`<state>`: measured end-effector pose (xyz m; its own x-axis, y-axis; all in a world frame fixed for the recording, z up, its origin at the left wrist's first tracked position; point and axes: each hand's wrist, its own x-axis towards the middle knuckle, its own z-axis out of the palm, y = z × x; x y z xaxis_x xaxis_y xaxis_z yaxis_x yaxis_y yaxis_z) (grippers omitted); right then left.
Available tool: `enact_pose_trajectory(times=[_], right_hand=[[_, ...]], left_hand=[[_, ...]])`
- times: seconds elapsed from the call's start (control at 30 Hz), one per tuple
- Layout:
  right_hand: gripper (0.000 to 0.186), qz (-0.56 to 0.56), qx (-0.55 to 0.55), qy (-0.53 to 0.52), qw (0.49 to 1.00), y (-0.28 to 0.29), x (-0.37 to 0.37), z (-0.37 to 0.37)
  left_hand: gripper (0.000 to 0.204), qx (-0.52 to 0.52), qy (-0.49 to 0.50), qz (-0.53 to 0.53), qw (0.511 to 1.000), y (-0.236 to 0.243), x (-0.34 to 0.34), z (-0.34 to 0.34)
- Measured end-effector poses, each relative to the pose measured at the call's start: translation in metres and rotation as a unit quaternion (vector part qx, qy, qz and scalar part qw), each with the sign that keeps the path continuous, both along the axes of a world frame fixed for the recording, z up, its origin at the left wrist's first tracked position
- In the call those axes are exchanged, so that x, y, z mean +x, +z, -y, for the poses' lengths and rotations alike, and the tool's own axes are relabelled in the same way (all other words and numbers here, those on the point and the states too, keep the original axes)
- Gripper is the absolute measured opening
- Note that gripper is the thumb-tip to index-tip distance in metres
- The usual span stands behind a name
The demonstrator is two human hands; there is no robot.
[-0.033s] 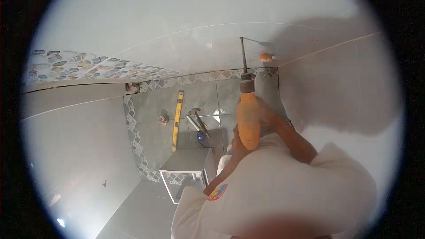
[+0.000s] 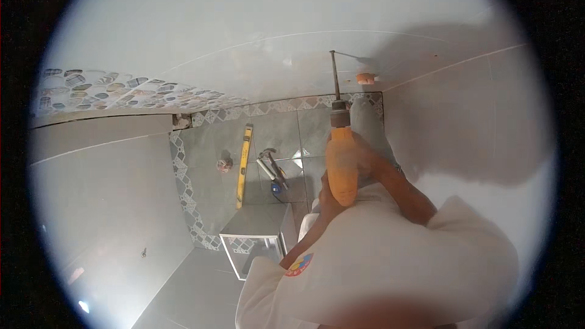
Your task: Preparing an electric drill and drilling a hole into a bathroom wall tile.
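Both my hands are closed around an orange power drill [image 2: 342,167] with a dark chuck and a long thin bit [image 2: 336,76]. The bit's tip meets the pale tiled wall [image 2: 244,36] in front; whether it is inside a hole cannot be told. My right hand [image 2: 368,159] grips the drill from its right side. Lower down, my left hand [image 2: 327,196] is wrapped beneath the drill's rear. The drill's body hides most of my fingers. Right of the bit, a small orange piece [image 2: 365,78] sticks out at the wall.
On the grey tiled floor lie a yellow spirit level [image 2: 244,167], a hammer [image 2: 278,167], a white-handled tool [image 2: 266,170], a blue tape measure [image 2: 276,187] and a crumpled lump [image 2: 225,164]. A white-framed box-like stand [image 2: 256,222] is left of me. Walls close in on both sides.
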<state>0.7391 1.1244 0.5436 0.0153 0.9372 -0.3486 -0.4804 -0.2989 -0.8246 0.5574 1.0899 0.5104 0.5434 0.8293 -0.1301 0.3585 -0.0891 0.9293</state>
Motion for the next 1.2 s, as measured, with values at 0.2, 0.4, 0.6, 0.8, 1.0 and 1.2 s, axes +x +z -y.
enact_pose_trajectory(times=[0.2, 0.4, 0.6, 0.8, 1.0, 1.2], right_hand=[[0.049, -0.101, -0.036, -0.026, 0.994, -0.014, 0.004, 0.005], [0.049, 0.008, 0.047, 0.0, 0.999, -0.044, -0.004, 0.004], [0.052, -0.114, 0.012, -0.023, 0.993, -0.034, -0.002, 0.003], [0.055, -0.18, 0.002, -0.036, 0.983, -0.027, -0.009, -0.001], [0.056, -0.213, 0.007, -0.059, 0.975, -0.025, -0.012, -0.001], [0.057, -0.211, 0.034, -0.041, 0.976, -0.019, -0.009, -0.004]], left_hand=[[0.08, -0.034, 0.035, 0.021, 0.999, 0.038, 0.013, -0.008], [0.1, -0.074, -0.012, -0.056, 0.996, 0.032, 0.0, -0.011], [0.095, -0.012, 0.003, -0.032, 0.999, 0.017, 0.004, -0.009], [0.092, 0.014, 0.006, 0.003, 1.0, 0.029, -0.002, -0.01], [0.092, 0.053, 0.004, 0.026, 0.998, 0.016, -0.009, -0.006], [0.097, 0.083, 0.0, -0.028, 0.996, 0.011, -0.004, -0.013]])
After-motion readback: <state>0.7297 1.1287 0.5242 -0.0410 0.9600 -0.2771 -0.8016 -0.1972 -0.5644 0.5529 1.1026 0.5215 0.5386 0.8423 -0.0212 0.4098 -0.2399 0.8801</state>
